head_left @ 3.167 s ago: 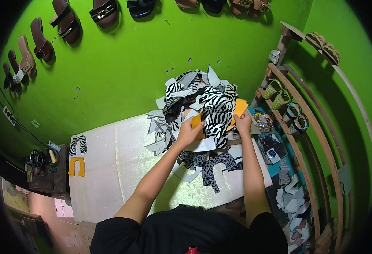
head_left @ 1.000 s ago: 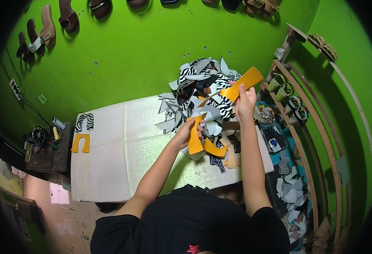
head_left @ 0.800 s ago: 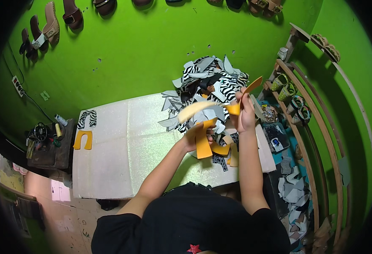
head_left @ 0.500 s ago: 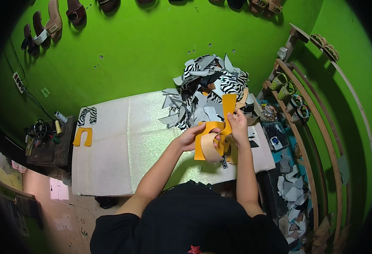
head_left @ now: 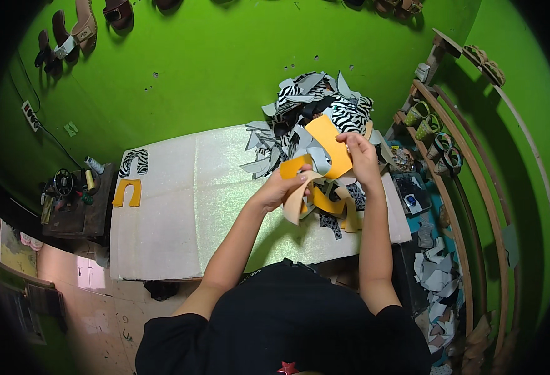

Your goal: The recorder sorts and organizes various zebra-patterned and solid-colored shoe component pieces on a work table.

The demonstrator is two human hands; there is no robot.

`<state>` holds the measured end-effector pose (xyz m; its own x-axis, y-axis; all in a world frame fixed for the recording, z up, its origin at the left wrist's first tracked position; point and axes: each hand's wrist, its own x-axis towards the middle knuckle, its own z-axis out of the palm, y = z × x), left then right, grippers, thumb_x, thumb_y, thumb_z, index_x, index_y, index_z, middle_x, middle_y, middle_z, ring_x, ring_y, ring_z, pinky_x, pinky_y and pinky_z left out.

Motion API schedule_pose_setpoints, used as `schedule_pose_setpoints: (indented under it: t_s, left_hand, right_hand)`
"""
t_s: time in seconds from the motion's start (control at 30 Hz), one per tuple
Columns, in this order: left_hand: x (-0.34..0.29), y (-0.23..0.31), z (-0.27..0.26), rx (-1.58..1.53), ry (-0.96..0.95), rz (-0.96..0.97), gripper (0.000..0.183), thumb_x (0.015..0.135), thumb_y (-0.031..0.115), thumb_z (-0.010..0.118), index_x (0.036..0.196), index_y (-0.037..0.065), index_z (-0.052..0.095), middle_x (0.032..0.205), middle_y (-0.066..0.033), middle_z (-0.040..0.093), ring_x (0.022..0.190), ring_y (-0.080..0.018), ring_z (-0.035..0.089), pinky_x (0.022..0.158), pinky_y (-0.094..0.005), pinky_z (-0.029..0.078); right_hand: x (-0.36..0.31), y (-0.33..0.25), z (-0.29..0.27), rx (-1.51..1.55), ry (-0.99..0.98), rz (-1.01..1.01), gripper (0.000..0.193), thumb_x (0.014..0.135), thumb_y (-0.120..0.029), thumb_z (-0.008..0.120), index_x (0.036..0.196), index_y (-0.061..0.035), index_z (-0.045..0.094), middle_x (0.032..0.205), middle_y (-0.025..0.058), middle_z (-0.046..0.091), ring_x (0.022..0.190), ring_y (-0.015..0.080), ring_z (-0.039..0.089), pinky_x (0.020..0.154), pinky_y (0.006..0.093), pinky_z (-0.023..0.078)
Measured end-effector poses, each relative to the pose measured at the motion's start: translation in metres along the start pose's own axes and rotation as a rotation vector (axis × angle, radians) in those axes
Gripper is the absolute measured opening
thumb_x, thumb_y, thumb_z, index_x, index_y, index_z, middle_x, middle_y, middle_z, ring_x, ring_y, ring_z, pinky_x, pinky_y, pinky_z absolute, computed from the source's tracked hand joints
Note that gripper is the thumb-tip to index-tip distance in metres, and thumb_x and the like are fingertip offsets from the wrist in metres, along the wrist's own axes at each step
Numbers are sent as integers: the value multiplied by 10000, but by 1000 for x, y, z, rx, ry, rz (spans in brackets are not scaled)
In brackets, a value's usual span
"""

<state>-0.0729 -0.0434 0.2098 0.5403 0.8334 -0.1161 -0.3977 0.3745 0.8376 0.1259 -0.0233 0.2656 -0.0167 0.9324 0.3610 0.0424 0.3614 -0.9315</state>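
Note:
My left hand (head_left: 280, 190) is closed on a yellow cut piece of leather-like sheet (head_left: 295, 166), with its tan underside (head_left: 295, 206) curling below the fingers. Between finger and thumb, my right hand (head_left: 360, 156) pinches the edge of a broader yellow piece (head_left: 330, 144), held up and tilted over the table. More yellow material (head_left: 328, 203) hangs or lies below and between the hands; whether it joins the held pieces I cannot tell. Beneath it shows a dark patterned scrap (head_left: 330, 225).
A heap of zebra-print, grey and black scraps (head_left: 325, 103) covers the table's back right. On the pale table (head_left: 162, 237), a zebra-print U-shaped piece (head_left: 138, 162) and a yellow one (head_left: 127, 192) lie far left. A wooden shoe rack (head_left: 469, 212) stands right, a small dark stand (head_left: 78, 209) left.
The yellow piece in my right hand has turned from a narrow upright strip to a broad face. The tan underside by my left hand has swung left, and the hands' pieces show more separately.

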Motion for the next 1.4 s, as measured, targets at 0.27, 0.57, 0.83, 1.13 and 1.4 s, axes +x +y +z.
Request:
schedule_pose_setpoints:
  t_s: [0.27,0.57,0.83,1.13,1.4]
  left_hand:
    - [-4,12,-11,226,362,326,448,668,87,704,1052,13,486,970,-77,559,854,-150,556,768,-267,457]
    - [-10,14,-15,355,491,379,358,696,121,680,988,-6,516,899,-70,580,800,-138,565,708,-271,464]
    - [-11,-7,-12,457,376,335,303,672,57,640,947,19,518,870,-41,561,772,-104,534,702,-245,436]
    - [-36,-2,-37,364,291,246,313,752,154,608,1027,17,543,798,-10,542,683,-83,520,666,-215,444]
    - [-49,5,-58,209,571,300,449,904,361,375,1014,-50,522,565,-4,453,477,-116,509,486,-228,449]
  right_hand:
    - [-26,46,-25,220,-18,21,320,898,-289,409,693,-61,500,624,-15,498,614,50,445,588,180,340]
    - [-37,57,-9,113,332,28,311,883,-267,413,696,-34,496,641,24,491,620,99,448,616,217,362]
    - [-49,68,79,-43,-68,99,341,784,-245,573,1002,16,546,939,106,581,882,191,534,807,302,407]
    - [-54,78,86,235,-99,252,188,850,-102,492,995,17,503,889,114,601,763,134,585,686,230,453]
    - [-49,56,49,-116,-174,225,129,793,-108,549,782,21,551,777,59,582,697,102,561,616,218,416]
